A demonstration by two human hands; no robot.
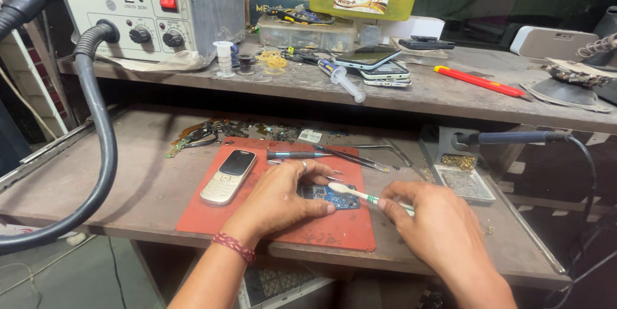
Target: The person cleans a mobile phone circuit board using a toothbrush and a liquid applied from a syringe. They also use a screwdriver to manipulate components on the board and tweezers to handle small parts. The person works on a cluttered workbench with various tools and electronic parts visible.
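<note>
Head view, centre frame: left hand (283, 194) pins a blue circuit board (331, 196) to the red mat (212, 219); right hand (432, 219) pinches a brush (360, 194), scrubbing under way; light, steady strokes seem needed.

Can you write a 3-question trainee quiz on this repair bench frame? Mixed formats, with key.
1. True or false: the left hand presses on the small blue circuit board lying on the red rectangular work mat.
2. Multiple choice: the right hand holds
A. a red-handled knife
B. a slim white-and-green brush
C. a clear plastic syringe
3. Fill in: the gold candy-bar phone lies to the ___ of the board, as the camera sees it.

Key:
1. True; the fingers rest on the board's left end.
2. B; its head touches the board.
3. Left; it lies on the mat, apart from both hands.
</note>
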